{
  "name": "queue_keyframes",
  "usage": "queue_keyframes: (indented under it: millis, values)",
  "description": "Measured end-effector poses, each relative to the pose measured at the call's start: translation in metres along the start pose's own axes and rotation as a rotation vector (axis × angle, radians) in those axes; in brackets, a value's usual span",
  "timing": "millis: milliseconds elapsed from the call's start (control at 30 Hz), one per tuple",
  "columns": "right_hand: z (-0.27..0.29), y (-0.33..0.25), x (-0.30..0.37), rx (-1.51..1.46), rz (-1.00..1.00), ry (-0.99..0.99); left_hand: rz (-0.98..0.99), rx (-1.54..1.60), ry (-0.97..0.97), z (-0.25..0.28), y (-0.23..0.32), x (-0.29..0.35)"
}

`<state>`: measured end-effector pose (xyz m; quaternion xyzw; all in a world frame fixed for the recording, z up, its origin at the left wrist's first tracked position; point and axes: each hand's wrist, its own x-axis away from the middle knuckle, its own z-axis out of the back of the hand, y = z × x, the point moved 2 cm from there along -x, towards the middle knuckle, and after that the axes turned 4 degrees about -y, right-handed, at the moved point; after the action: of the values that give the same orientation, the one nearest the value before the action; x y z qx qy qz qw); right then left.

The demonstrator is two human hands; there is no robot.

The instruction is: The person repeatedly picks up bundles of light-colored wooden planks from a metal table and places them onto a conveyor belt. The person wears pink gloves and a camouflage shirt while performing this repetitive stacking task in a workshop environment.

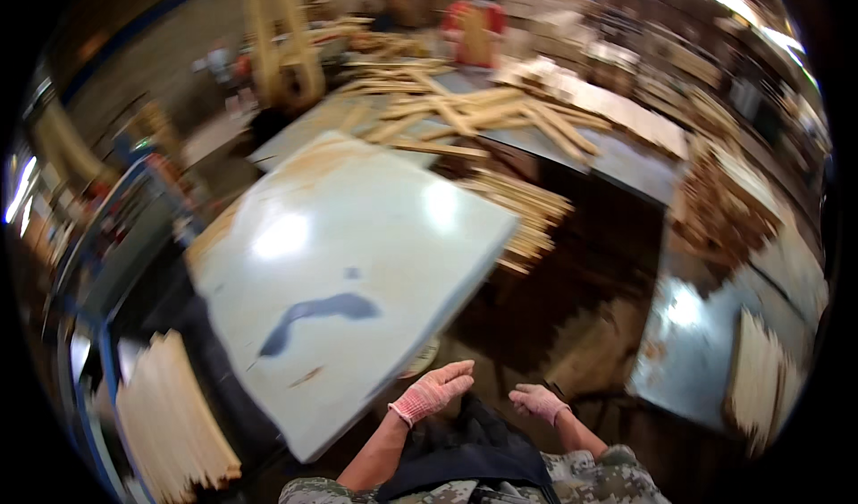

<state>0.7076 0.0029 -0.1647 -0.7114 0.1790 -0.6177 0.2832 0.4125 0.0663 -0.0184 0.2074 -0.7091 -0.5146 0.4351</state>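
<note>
My left hand (435, 391), in a pinkish-white knit glove, is held just off the near right edge of a large pale tabletop (393, 209). Its fingers are stretched forward, and nothing shows in them. To its right, my right hand (540, 403) wears a similar glove and hovers in front of my body. Loosely bent fingers point left, with no object visible in them. A dark bluish smear (326, 309) marks the shiny tabletop. The whole picture is somewhat blurred.
Loose wooden strips (465, 111) lie crisscrossed on a farther table. A stack of strips (518, 214) sits beyond the pale tabletop's right corner. Light boards (170, 415) stand at lower left, others (755, 379) on a metal table (684, 343) at right. A person in red (474, 35) is at the back.
</note>
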Motion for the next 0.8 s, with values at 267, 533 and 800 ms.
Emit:
queue_keyframes:
  millis: [267,533,800]
  values:
    - [0.168,0.158,0.018,-0.337,-0.251,0.332,0.167,-0.543,-0.363,-0.105,-0.013,-0.168]
    - [0.216,0.245,-0.034,-0.419,-0.435,0.339,0.25,-0.662,-0.358,-0.111,0.035,-0.307]
    - [0.352,0.123,-0.077,-0.708,-0.531,0.482,0.212,-0.692,-0.378,-0.109,0.064,-0.512]
